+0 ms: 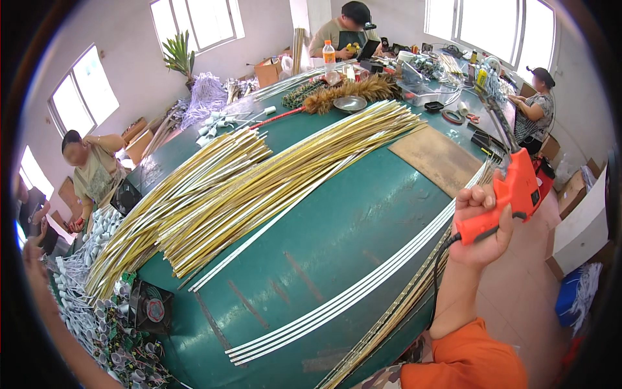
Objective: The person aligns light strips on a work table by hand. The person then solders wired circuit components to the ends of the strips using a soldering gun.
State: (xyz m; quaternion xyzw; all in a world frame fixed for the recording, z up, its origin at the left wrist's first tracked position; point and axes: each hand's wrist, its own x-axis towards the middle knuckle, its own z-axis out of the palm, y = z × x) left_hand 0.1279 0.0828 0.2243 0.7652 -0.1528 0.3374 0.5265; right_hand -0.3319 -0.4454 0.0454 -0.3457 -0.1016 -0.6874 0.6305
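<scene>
My right hand (483,223) is raised at the right, its fingers wrapped round the handle of a red soldering gun (523,185). The gun's long metal front end points up and away, and a black cord hangs from its grip. Below and left of it, several narrow white strips (343,299) lie side by side on the green tabletop (291,249). More strips (389,318) run along the near edge. At the far left rim, my left hand (32,256) is raised, with its fingers lost in the dark edge.
Large bundles of yellow and white strips (285,175) cover the table's middle. At the left stand a black fan (150,306) and piled white lamp sockets with wires (91,259). A brown board (437,159) lies right of the bundles. Co-workers sit at the far side, left and right.
</scene>
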